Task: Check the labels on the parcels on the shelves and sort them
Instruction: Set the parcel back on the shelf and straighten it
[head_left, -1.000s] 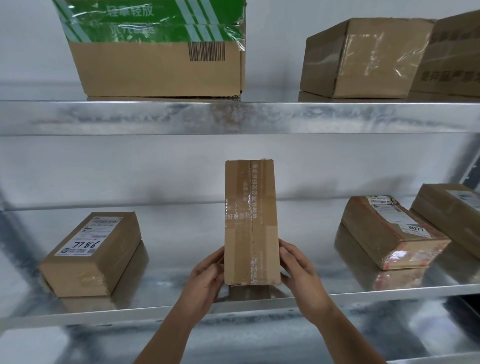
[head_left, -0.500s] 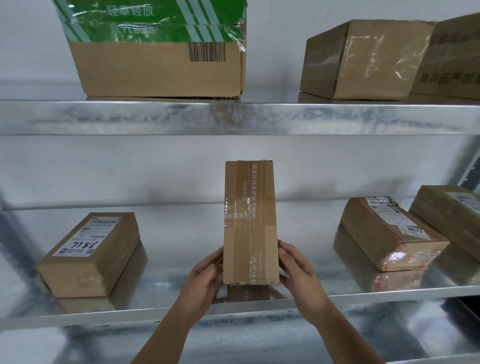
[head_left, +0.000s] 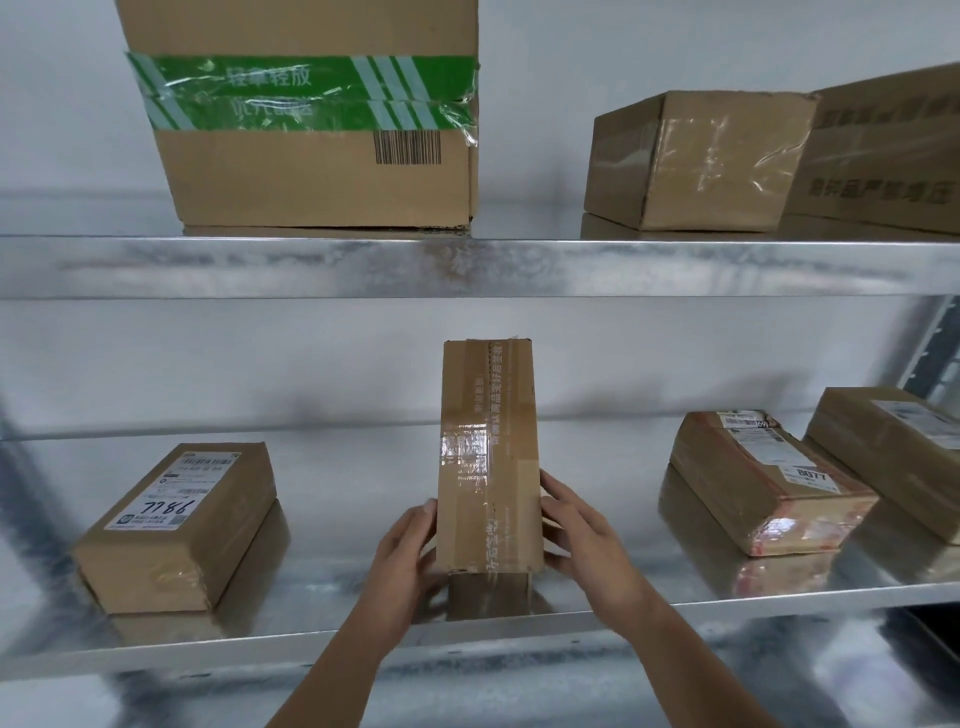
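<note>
A tall narrow cardboard parcel (head_left: 488, 452) stands upright at the front middle of the lower metal shelf (head_left: 519, 629), its taped face with printed tape toward me and no label showing. My left hand (head_left: 402, 561) grips its lower left side. Against the lower right side my right hand (head_left: 587, 540) holds it with curled fingers. A parcel with a white label reading 7286 (head_left: 176, 525) lies at the left. At the right lies a parcel labelled 8077 (head_left: 763, 483), with another labelled parcel (head_left: 893, 447) beside it.
On the upper shelf (head_left: 467, 265) sit a big box with green tape and a barcode (head_left: 311, 130), a plain taped box (head_left: 696, 161) and a printed box (head_left: 883, 156) at the far right. A white wall backs the shelves. A shelf upright (head_left: 935, 353) runs down the right.
The view has tilted up a little, so more of the upper shelf's boxes show. The upright parcel and both hands keep nearly the same place; the parcel has risen very slightly off its earlier spot.
</note>
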